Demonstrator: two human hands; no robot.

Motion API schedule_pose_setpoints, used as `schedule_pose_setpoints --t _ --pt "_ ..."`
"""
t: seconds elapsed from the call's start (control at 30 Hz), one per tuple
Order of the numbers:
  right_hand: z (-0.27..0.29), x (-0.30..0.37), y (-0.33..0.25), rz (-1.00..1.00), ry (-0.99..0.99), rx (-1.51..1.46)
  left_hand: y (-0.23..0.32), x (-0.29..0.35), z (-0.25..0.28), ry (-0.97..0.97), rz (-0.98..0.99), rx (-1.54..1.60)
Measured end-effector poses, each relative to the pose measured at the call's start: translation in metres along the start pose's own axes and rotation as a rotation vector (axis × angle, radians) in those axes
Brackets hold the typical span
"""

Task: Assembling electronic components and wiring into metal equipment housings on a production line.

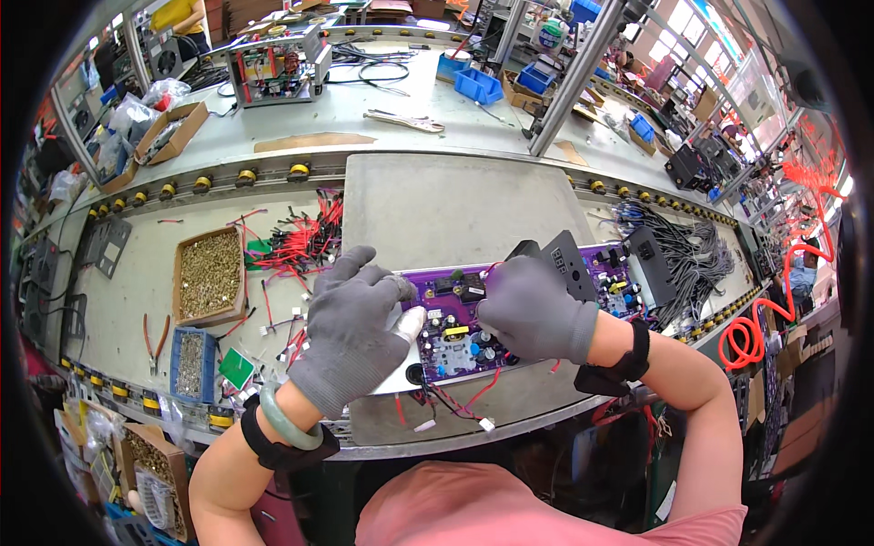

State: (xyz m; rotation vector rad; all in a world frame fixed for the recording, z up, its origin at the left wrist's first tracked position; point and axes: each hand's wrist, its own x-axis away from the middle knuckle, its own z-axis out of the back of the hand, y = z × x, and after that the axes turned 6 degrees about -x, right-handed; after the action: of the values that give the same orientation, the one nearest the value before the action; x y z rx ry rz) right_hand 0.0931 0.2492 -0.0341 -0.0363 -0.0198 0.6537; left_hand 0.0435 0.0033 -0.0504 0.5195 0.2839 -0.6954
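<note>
A purple circuit board (pixel 455 344) packed with components lies across the grey work plate, red and black wires with white plugs hanging from its near edge. My left hand (pixel 350 332), in a grey glove with a white-covered thumb, grips the board's left end between thumb and fingers. Over the middle of the board, my right hand (pixel 537 314) is curled closed, palm down; whatever its fingers hold is hidden. A black metal panel (pixel 569 266) with cutouts stands upright just beyond my right hand. Farther right is another board section (pixel 614 278) beside a dark grey plate (pixel 650 266).
Left are a carton of brass-coloured small parts (pixel 211 273), a blue tray of small metal parts (pixel 193 364), pliers (pixel 157 344) and red wires (pixel 305 232). A bundle of dark cables (pixel 687 250) lies right. Behind the grey plate (pixel 455 196) runs a roller rail (pixel 246 177); a red coiled hose (pixel 748 338) hangs right.
</note>
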Motion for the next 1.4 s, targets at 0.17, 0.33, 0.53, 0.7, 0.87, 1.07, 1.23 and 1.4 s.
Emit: schedule_pose_setpoints --t 0.17,0.33,0.53,0.7,0.87,1.07,1.23,1.4 --pt "0.004 0.008 -0.001 -0.03 0.139 -0.064 -0.004 -0.001 0.001 -0.02 0.019 0.063" --pt "0.006 0.008 0.002 0.004 0.129 -0.115 -0.004 -0.002 0.001 0.002 0.012 0.101" --pt "0.003 -0.002 0.001 0.011 0.013 -0.071 -0.003 -0.001 -0.004 0.005 0.032 0.1" --pt "0.007 -0.008 0.003 -0.025 0.024 -0.068 -0.003 0.0 -0.003 0.05 0.002 0.072" --pt "0.007 -0.013 0.008 0.104 -0.178 0.01 -0.002 0.001 -0.002 0.036 -0.024 0.017" --pt "0.018 -0.006 -0.011 0.036 -0.097 0.139 -0.005 0.005 0.001 -0.022 -0.023 -0.042" --pt "0.019 0.042 -0.058 0.186 0.023 0.052 -0.004 0.004 -0.003 -0.002 -0.019 -0.054" --pt "-0.023 0.055 -0.083 0.079 -0.096 0.184 0.003 0.002 0.004 -0.142 -0.015 -0.247"
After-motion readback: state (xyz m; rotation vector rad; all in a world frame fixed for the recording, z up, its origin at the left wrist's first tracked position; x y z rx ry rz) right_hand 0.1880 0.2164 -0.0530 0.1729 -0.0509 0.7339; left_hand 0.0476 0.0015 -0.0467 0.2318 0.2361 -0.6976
